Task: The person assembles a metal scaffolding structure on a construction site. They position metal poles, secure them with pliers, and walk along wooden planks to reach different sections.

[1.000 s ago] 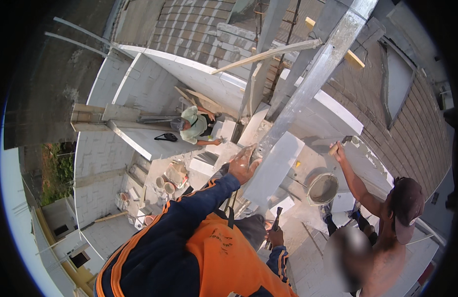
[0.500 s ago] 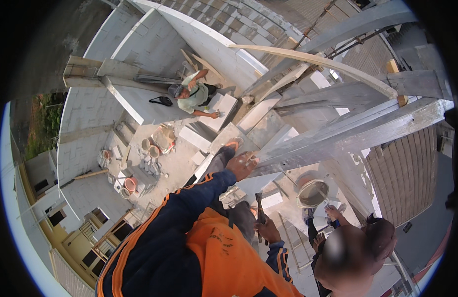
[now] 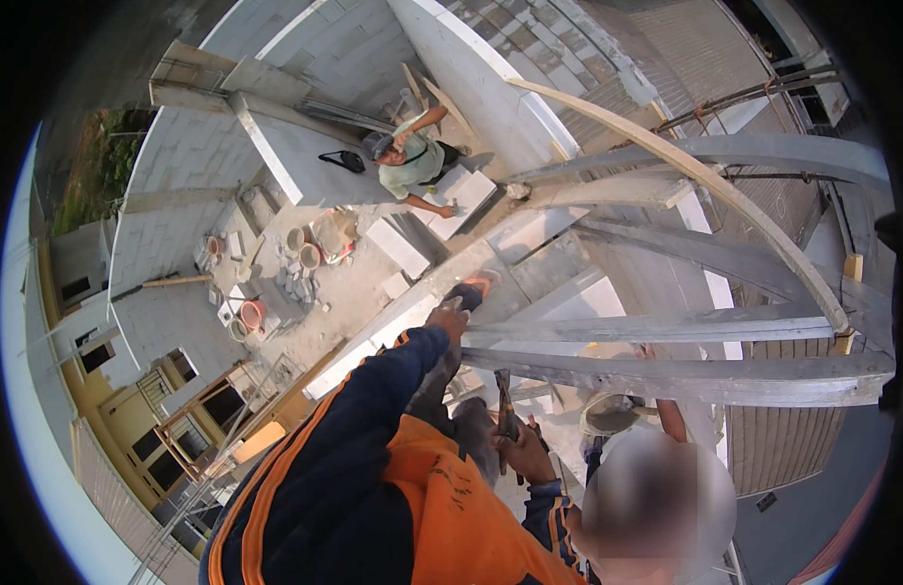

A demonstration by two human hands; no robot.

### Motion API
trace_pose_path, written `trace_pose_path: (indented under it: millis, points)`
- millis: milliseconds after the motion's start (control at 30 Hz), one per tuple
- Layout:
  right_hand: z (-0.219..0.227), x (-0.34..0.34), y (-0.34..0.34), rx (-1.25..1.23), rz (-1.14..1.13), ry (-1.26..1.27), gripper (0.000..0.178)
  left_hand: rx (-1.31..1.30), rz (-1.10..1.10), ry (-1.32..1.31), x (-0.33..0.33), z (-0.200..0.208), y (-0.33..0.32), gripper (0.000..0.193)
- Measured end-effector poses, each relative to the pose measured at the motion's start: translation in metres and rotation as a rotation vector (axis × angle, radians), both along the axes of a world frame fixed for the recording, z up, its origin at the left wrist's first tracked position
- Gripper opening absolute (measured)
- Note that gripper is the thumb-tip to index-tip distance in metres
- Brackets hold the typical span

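Note:
My left hand (image 3: 450, 318) is at the near ends of two long grey beams (image 3: 656, 375), just over my bent leg. Its fingers are foreshortened, and I cannot tell whether they touch the wood. A hammer (image 3: 506, 414) with a dark head is held upright in my closed right hand (image 3: 527, 454), close to my body and below the nearer beam. My foot in an orange sandal (image 3: 485, 281) rests on the wall top beyond my left hand.
A person in a light shirt (image 3: 409, 174) works at pale blocks (image 3: 453, 203) below. Another person's head (image 3: 656, 497) is close at lower right, beside a mortar bucket (image 3: 609, 414). A thin curved batten (image 3: 695, 171) crosses upper right. Buckets (image 3: 252, 314) stand on the floor at left.
My left hand has moved a little left, off the beam's surface to beside its end. The beams have swung in the view and now lie more level. The nearby person's head has shifted left.

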State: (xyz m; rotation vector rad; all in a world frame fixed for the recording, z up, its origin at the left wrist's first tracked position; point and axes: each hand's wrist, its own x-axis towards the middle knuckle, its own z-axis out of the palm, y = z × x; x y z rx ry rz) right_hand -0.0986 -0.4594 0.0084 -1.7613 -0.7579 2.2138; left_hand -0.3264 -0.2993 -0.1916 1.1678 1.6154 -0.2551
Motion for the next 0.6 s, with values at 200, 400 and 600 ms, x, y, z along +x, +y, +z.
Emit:
trace_pose_path:
  millis: [200, 400, 600]
  points:
    - [-0.008, -0.002, 0.011, -0.053, -0.02, -0.031, 0.025, 0.101, 0.134, 0.079, -0.013, -0.01, 0.018, 0.055]
    - [0.003, -0.004, 0.024, -0.078, -0.046, -0.075, 0.023, -0.058, 0.37, -0.132, -0.016, -0.042, 0.088, 0.072]
    - [0.006, -0.006, 0.017, -0.116, -0.028, -0.095, 0.037, 0.379, -1.248, 0.242, -0.03, -0.074, 0.261, 0.041]
